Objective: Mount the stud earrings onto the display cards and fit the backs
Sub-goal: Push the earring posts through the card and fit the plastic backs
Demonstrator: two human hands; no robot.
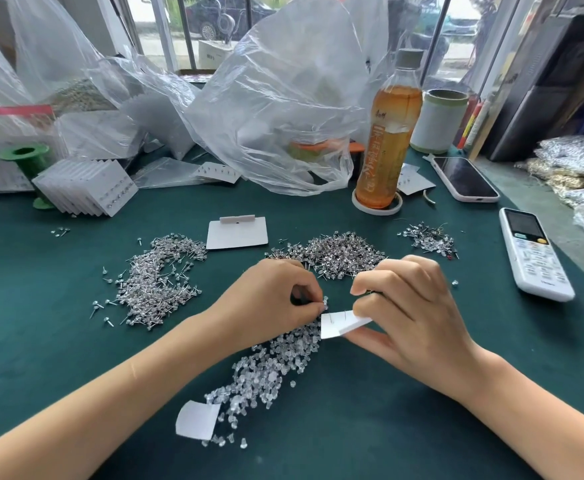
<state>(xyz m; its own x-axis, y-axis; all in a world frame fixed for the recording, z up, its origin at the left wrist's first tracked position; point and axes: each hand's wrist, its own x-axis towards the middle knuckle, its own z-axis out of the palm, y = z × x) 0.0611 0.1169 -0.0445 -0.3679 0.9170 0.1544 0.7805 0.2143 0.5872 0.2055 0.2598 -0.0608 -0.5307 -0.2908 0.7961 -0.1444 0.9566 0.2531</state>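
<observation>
Gripping a white display card (pixel 341 325) above the green table (pixel 41 341): right hand (pixel 408 317). Left hand (pixel 276 299) pinches a clear back (pixel 324 301) at the card's edge; stud piles (pixel 339 252) beyond.

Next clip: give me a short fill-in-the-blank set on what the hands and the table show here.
1. The right hand holds a small white ____ above the table.
2. The left hand pinches a tiny piece at the edge of the display card, right above the pile of clear ____.
3. The tea bottle stands in a white ____.
4. The remote control lies to the ____ of the stud piles.

Missing: card; backs; ring; right
</observation>
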